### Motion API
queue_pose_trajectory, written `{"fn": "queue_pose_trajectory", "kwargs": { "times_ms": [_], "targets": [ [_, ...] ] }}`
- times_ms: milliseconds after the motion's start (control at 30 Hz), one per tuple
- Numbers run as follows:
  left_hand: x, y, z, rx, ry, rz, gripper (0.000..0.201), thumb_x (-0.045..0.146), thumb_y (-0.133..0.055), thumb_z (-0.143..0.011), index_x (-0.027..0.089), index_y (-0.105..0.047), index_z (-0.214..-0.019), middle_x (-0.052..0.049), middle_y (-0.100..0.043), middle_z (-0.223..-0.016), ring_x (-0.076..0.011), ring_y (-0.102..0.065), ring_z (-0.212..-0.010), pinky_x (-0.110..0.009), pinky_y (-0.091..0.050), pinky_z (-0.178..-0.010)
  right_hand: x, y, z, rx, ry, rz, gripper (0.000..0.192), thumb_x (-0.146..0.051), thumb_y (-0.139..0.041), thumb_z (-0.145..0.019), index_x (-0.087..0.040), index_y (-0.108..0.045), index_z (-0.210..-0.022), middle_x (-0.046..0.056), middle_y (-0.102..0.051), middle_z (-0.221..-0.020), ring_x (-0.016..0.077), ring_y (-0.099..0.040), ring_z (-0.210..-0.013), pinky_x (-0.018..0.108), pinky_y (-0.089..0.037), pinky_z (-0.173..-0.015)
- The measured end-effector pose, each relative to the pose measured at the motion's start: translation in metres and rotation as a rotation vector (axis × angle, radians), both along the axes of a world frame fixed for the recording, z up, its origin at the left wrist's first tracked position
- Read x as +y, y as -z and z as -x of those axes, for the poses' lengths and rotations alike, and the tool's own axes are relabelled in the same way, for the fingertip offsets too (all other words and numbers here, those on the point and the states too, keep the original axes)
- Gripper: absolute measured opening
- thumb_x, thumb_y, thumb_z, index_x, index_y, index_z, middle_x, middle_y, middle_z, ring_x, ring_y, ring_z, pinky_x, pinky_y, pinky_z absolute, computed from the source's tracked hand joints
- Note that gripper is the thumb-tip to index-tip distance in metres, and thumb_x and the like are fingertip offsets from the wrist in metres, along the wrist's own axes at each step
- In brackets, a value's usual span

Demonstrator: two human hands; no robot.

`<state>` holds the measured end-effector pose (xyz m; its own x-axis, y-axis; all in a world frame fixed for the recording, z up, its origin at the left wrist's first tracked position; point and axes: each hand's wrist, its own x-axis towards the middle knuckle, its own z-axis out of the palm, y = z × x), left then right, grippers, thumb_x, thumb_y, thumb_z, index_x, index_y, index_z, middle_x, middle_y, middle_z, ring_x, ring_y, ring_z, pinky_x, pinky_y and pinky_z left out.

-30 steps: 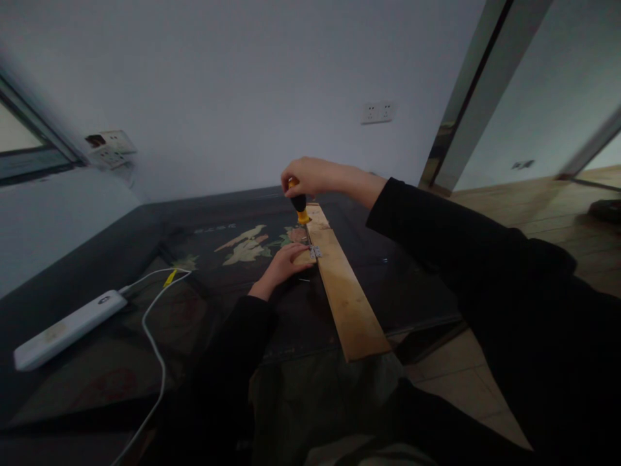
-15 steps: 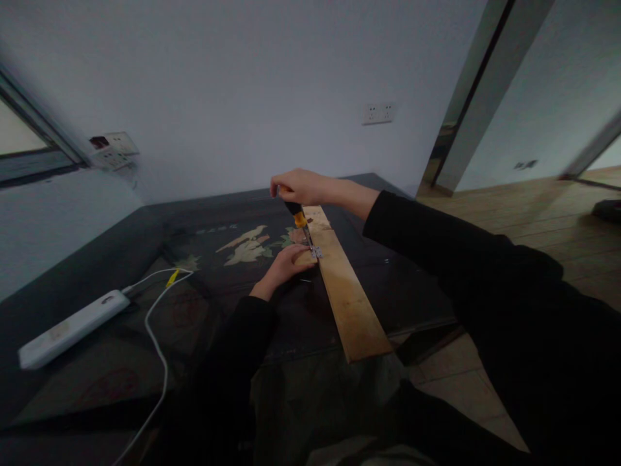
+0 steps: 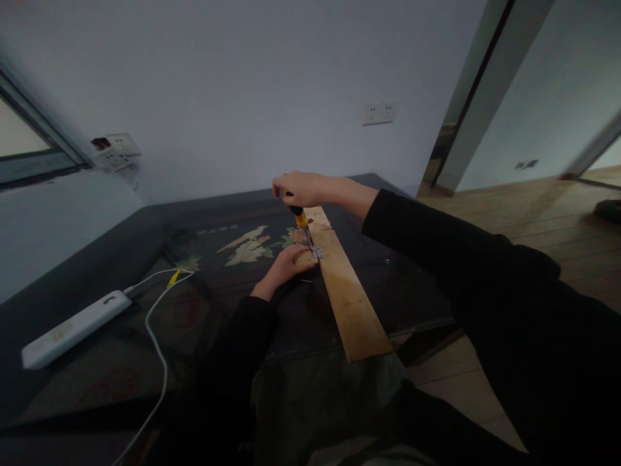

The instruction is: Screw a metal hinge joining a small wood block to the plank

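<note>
My right hand [image 3: 301, 188] is wrapped round the handle of a yellow and black screwdriver [image 3: 301, 220], which is tilted with its shaft pointing down. The tip meets a small silver hinge [image 3: 317, 252], near its left leaf; the exact contact is too small to make out. This hinge lies across the edge of a long wooden board [image 3: 352, 304] and a small wooden piece [image 3: 305, 258] beside it. Thumb and fingers of my left hand [image 3: 285, 266] grip that small piece against the board's left side. A thin screw [image 3: 306, 281] lies just below my left hand.
The dark table [image 3: 291, 330] bears a printed bird and flower picture [image 3: 247, 249]. At left lie a white power strip [image 3: 77, 330] and its cable [image 3: 158, 349] with a yellow tag [image 3: 173, 279]. Small bright bits [image 3: 387, 261] lie right of the board. A wall [image 3: 252, 97] stands behind.
My right hand has shifted very slightly on the screwdriver handle. The left hand, board and hinge keep their places.
</note>
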<state>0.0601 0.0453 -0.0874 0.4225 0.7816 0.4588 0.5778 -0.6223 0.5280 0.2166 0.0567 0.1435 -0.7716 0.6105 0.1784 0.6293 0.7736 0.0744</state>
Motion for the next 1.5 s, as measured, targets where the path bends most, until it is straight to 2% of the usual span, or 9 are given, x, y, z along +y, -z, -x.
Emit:
{"fn": "queue_pose_trajectory", "kwargs": {
  "times_ms": [233, 500, 567, 767, 1000, 1100, 1267, 1367, 1500],
  "targets": [
    [0.000, 0.002, 0.001, -0.012, 0.012, -0.005, 0.045, 0.034, -0.079, -0.080, 0.019, -0.068, -0.120, -0.011, -0.071, -0.120, -0.0269, -0.066, -0.114, -0.047, -0.051, -0.102, -0.002, 0.008, 0.000, 0.026, 0.160, -0.144, 0.050, -0.055, -0.044, -0.099, -0.015, -0.068, -0.116, 0.018, -0.070, -0.113, 0.0267, -0.063, -0.100, 0.033, -0.037, -0.077],
    [0.001, 0.004, 0.002, -0.018, 0.007, 0.034, 0.050, 0.036, -0.077, -0.081, 0.020, -0.064, -0.126, -0.012, -0.069, -0.125, -0.0279, -0.065, -0.118, -0.048, -0.049, -0.105, -0.004, -0.007, -0.008, 0.003, 0.020, 0.064, 0.033, -0.021, -0.055, -0.090, -0.011, -0.066, -0.120, 0.015, -0.068, -0.117, 0.0192, -0.059, -0.093, 0.031, -0.036, -0.075],
    [0.002, 0.006, 0.003, -0.016, 0.003, 0.035, 0.052, 0.036, -0.076, -0.081, 0.019, -0.063, -0.128, -0.013, -0.068, -0.127, -0.0283, -0.064, -0.118, -0.047, -0.049, -0.105, -0.001, -0.004, -0.010, 0.032, 0.001, 0.022, 0.032, -0.024, -0.056, -0.092, -0.014, -0.066, -0.120, 0.014, -0.069, -0.117, 0.0198, -0.059, -0.096, 0.031, -0.035, -0.076],
    [-0.001, 0.003, 0.003, -0.014, -0.016, 0.053, 0.054, 0.035, -0.077, -0.080, 0.020, -0.062, -0.129, -0.012, -0.067, -0.129, -0.0289, -0.064, -0.118, -0.048, -0.049, -0.106, -0.003, 0.006, -0.008, 0.043, 0.155, -0.121, 0.043, -0.050, -0.047, -0.098, -0.016, -0.068, -0.115, 0.015, -0.069, -0.115, 0.0247, -0.061, -0.100, 0.031, -0.035, -0.075],
    [-0.004, -0.001, 0.003, -0.005, -0.024, 0.054, 0.052, 0.037, -0.076, -0.080, 0.020, -0.062, -0.127, -0.011, -0.068, -0.127, -0.0287, -0.065, -0.117, -0.047, -0.049, -0.104, 0.000, -0.005, -0.011, 0.015, 0.000, 0.111, 0.036, -0.021, -0.049, -0.094, -0.011, -0.062, -0.126, 0.015, -0.068, -0.117, 0.0188, -0.057, -0.092, 0.031, -0.037, -0.077],
    [-0.003, -0.001, 0.002, -0.037, -0.008, 0.070, 0.052, 0.037, -0.078, -0.079, 0.019, -0.062, -0.125, -0.011, -0.068, -0.126, -0.0281, -0.065, -0.116, -0.046, -0.049, -0.105, 0.001, 0.000, -0.013, 0.059, -0.024, 0.051, 0.039, -0.026, -0.052, -0.095, -0.017, -0.058, -0.132, 0.012, -0.067, -0.117, 0.0196, -0.057, -0.094, 0.031, -0.036, -0.076],
    [-0.006, -0.004, -0.001, -0.054, -0.023, 0.102, 0.046, 0.035, -0.079, -0.077, 0.018, -0.063, -0.117, -0.010, -0.070, -0.117, -0.0269, -0.066, -0.109, -0.045, -0.050, -0.100, -0.004, 0.014, -0.005, 0.088, 0.019, -0.082, 0.036, -0.041, -0.043, -0.102, -0.018, -0.064, -0.121, 0.014, -0.065, -0.120, 0.0221, -0.058, -0.100, 0.032, -0.035, -0.075],
    [-0.008, -0.007, -0.002, -0.046, -0.043, 0.113, 0.044, 0.034, -0.079, -0.076, 0.018, -0.063, -0.113, -0.009, -0.070, -0.113, -0.0265, -0.066, -0.105, -0.044, -0.051, -0.096, -0.010, 0.011, -0.002, 0.069, 0.021, -0.030, 0.038, -0.038, -0.042, -0.102, -0.015, -0.066, -0.118, 0.015, -0.064, -0.122, 0.0218, -0.059, -0.100, 0.032, -0.037, -0.076],
    [-0.009, -0.008, -0.002, -0.051, -0.039, 0.121, 0.042, 0.032, -0.079, -0.075, 0.018, -0.062, -0.111, -0.009, -0.070, -0.112, -0.0260, -0.066, -0.104, -0.043, -0.051, -0.095, -0.013, -0.002, -0.004, 0.016, -0.047, 0.111, 0.034, -0.018, -0.052, -0.093, -0.012, -0.066, -0.124, 0.015, -0.065, -0.125, 0.0195, -0.058, -0.100, 0.031, -0.039, -0.081]
  ]
}}
